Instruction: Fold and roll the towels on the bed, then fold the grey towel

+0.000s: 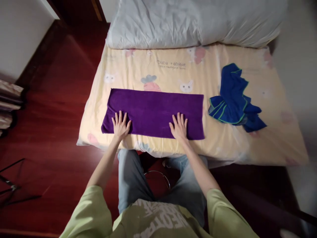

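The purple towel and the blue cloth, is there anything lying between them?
Nothing lies there. In the head view, only bare yellow bedsheet shows between the purple towel and the crumpled blue cloth; they are apart.

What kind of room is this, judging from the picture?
Most likely a bedroom: a bed with a printed yellow sheet, a grey pillow at its head, and a dark red wooden floor beside it.

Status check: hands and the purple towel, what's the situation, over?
Left hand and right hand flat, open, on the purple towel's near edge. Towel spread on the bed. Blue cloth bunched to the right, apart.
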### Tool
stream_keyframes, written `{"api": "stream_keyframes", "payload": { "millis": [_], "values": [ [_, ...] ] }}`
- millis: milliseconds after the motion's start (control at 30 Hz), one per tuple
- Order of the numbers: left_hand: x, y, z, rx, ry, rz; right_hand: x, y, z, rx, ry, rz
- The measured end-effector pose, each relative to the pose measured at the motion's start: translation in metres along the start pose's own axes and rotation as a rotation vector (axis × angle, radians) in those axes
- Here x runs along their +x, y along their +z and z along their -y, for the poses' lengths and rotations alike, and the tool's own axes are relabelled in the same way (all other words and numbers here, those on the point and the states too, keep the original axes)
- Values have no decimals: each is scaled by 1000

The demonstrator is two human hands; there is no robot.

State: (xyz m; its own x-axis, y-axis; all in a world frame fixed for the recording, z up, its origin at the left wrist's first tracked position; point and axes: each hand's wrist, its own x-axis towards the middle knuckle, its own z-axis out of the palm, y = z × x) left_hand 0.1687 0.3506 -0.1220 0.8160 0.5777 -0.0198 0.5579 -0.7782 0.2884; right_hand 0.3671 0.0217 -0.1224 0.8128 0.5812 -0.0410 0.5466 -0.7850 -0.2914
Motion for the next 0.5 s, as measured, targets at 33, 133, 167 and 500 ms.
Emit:
{"api": "stream_keyframes", "payload": {
  "millis": [33, 133, 167, 500],
  "values": [
    [-6, -3, -5, -6, -26, 7, -1, 5, 6, 15, -10, 18],
    [-17, -20, -6, -31, -114, 0, -5, 14, -3, 31, 33, 42],
    [-20, -25, -1, -35, -145, -9, -9, 14, -15, 27, 62, 41],
    [-29, -43, 73, -142, -399, -194, -77, 4, -144, 150, 457, -305]
  ]
}}
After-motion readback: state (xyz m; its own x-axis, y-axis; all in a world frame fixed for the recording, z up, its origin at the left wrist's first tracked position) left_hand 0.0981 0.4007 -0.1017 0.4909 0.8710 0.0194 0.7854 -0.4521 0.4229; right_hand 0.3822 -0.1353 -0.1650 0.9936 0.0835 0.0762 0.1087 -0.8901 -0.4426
